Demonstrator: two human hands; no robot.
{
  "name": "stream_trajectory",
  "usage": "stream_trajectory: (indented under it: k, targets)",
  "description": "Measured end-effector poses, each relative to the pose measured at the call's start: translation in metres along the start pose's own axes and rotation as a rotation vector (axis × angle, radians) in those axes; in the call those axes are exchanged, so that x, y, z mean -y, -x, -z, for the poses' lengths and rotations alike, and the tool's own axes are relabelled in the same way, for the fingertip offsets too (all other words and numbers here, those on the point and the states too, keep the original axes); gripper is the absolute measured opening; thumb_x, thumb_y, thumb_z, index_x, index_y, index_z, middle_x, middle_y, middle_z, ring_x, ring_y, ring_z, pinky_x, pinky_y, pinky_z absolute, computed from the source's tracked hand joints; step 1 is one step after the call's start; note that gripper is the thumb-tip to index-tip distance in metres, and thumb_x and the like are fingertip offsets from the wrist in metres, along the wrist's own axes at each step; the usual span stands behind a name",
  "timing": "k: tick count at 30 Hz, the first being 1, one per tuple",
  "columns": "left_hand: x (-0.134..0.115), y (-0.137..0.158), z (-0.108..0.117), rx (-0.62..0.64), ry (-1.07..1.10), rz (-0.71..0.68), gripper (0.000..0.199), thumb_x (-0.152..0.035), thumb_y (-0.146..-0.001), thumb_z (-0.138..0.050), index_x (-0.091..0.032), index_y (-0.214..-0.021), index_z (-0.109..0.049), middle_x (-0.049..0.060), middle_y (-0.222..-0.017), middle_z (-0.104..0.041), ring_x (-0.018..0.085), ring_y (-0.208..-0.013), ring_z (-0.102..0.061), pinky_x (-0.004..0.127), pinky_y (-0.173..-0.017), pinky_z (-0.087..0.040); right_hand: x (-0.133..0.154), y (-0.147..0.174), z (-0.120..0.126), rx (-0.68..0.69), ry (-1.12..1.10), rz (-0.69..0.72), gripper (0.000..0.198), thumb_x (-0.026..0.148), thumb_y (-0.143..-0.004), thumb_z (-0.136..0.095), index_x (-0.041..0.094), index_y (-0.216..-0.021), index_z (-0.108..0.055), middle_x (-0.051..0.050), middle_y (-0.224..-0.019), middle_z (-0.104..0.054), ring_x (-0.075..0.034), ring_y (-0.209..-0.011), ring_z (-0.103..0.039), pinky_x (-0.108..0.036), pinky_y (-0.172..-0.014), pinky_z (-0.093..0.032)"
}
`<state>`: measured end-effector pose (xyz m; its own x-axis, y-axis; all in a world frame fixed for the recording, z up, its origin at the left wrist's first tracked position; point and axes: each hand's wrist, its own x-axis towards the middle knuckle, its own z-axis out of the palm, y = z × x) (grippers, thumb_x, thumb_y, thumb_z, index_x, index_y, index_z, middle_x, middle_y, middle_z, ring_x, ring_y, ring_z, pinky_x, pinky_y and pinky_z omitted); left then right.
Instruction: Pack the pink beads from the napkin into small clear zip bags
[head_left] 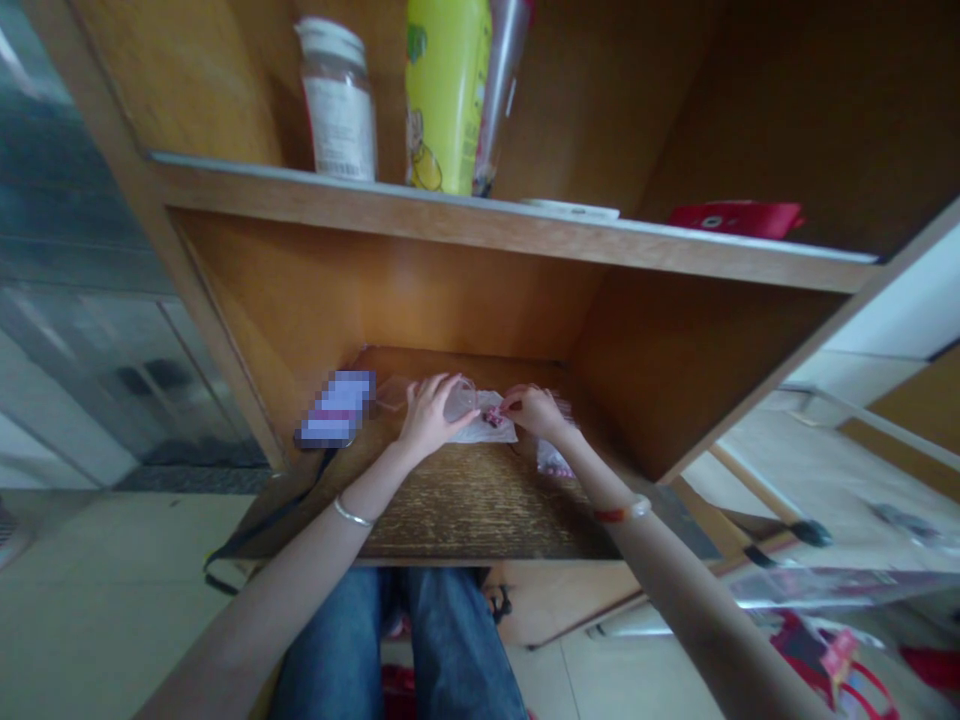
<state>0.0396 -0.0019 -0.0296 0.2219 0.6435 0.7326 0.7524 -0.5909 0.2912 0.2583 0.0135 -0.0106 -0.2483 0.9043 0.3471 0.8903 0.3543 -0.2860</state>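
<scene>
My left hand (431,415) is closed round a small clear plastic container (460,402), tilted above a white sheet (480,432). On that sheet sits a little cluster of dark red and pink pieces (493,415), too small to make out exactly. The fingertips of my right hand (536,410) are pinched together at the right edge of the cluster; what they grip, if anything, is hidden. Partly under my right wrist lies a clear bag (553,460) with pink bead-like bits. A clear plastic piece (391,392) rests left of my left hand.
A phone (337,408) lies at the left on the worn wooden desk (480,510), a dark strap (300,500) beside it. Overhead, a shelf edge (510,225) carries a white-lidded jar (337,100), a yellow bottle (446,95) and a red case (739,218).
</scene>
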Motion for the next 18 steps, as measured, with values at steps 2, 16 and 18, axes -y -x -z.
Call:
stream_trajectory:
  k: [2, 16, 18]
  targets:
    - [0.001, 0.0, 0.0, -0.026, -0.013, -0.003, 0.054, -0.052, -0.074, -0.064, -0.021, -0.117, -0.054, 0.012, -0.12, -0.055, 0.027, -0.112, -0.05, 0.044, -0.096, -0.033, 0.001, -0.001, 0.003, 0.068, 0.066, -0.001, 0.009, 0.022, -0.072, -0.066, 0.026, -0.072, -0.074, -0.002, -0.087, -0.072, -0.02, -0.088, -0.062, -0.031, -0.082, -0.041]
    - [0.004, -0.002, -0.003, -0.144, 0.013, 0.047, 0.04, -0.045, -0.069, -0.071, -0.023, -0.102, -0.064, 0.008, -0.107, -0.057, 0.026, -0.104, -0.053, 0.042, -0.092, -0.037, -0.018, 0.007, -0.01, 0.089, -0.054, -0.025, 0.011, 0.027, -0.076, -0.063, 0.025, -0.075, -0.074, -0.001, -0.079, -0.073, -0.017, -0.074, -0.066, -0.024, -0.068, -0.045]
    - [0.004, -0.002, -0.004, -0.171, 0.029, 0.044, 0.039, -0.044, -0.069, -0.071, -0.023, -0.101, -0.064, 0.007, -0.106, -0.058, 0.025, -0.103, -0.054, 0.041, -0.092, -0.037, -0.017, 0.007, -0.011, 0.073, -0.063, -0.051, 0.011, 0.025, -0.076, -0.064, 0.025, -0.076, -0.074, -0.001, -0.08, -0.073, -0.017, -0.075, -0.065, -0.024, -0.07, -0.045]
